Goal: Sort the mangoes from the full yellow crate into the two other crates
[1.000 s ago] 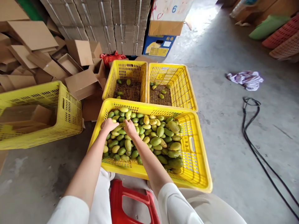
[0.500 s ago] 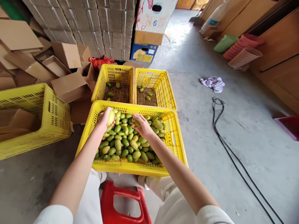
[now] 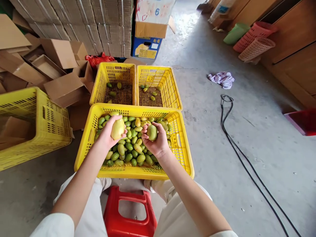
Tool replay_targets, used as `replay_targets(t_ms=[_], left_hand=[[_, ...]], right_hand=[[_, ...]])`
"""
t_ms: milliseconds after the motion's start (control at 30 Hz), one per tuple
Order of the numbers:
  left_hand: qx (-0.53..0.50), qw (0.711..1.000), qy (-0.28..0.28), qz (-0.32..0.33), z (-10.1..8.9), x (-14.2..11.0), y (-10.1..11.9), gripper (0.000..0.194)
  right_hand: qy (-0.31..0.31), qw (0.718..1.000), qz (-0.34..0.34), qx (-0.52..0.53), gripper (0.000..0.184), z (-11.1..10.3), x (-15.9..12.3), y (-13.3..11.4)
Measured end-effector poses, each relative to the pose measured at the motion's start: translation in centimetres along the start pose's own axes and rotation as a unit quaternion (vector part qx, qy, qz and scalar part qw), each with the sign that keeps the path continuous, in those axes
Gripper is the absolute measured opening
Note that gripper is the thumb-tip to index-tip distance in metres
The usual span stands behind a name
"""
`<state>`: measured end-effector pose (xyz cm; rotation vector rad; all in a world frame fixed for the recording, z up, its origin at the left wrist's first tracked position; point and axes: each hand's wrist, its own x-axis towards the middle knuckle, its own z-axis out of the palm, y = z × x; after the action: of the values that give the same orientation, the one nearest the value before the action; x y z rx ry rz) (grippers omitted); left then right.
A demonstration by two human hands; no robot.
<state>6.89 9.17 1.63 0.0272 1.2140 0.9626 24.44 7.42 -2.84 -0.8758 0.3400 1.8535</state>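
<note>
My left hand [image 3: 111, 131] is closed around a pale yellow lemon [image 3: 118, 129], held above the left part of the front crate. Opposite it, my right hand [image 3: 156, 140] has its fingers wrapped round a green lemon [image 3: 152, 132]. Both hands are raised over a yellow plastic crate [image 3: 145, 173] full of green and yellowish lemons [image 3: 134, 153]. Behind it stand two more yellow crates, the left one [image 3: 92, 93] and the right one [image 3: 175, 95], each with several lemons on its bottom.
A red plastic stool [image 3: 128, 227] is between my legs. Left stand a yellow crate [image 3: 54, 125] and loose cardboard boxes [image 3: 64, 88]. Stacked flat cartons [image 3: 108, 36] rise at the back. Right on the floor are a black cable [image 3: 230, 136], a cloth [image 3: 221, 79] and plastic baskets [image 3: 256, 49].
My right hand has lifted off the pile and turned palm up, bringing the green lemon into view. The left hand has come slightly lower, still holding the yellow lemon. The view has shifted slightly.
</note>
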Motion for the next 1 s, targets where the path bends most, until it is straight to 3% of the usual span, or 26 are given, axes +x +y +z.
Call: replay_targets(t_ms=[200, 400, 600, 800, 1000], left_hand=[[-0.059, 0.998, -0.008, -0.019, 0.0, 0.3, -0.2, 0.035], [-0.09, 0.995, -0.027, -0.039, -0.3, 0.6, 0.3, 0.025], [-0.062, 0.997, 0.002, -0.048, 0.1, 0.5, 0.6, 0.021], [-0.022, 0.996, 0.081, -0.03, 0.5, 0.9, 0.1, 0.018], [-0.022, 0.996, 0.076, -0.044, -0.2, 2.3, -0.6, 0.028]], right_hand=[[0.03, 0.998, -0.004, 0.048, 0.015, 0.3, -0.1, -0.5], [0.084, 0.994, -0.039, 0.066, 0.015, 0.1, 0.2, -0.6], [0.075, 0.996, -0.042, 0.034, 0.013, -0.4, 0.4, -0.8], [0.111, 0.993, -0.044, -0.019, 0.013, -0.6, 1.2, -0.8], [0.158, 0.987, 0.01, -0.008, 0.018, -0.1, 1.2, -0.6]])
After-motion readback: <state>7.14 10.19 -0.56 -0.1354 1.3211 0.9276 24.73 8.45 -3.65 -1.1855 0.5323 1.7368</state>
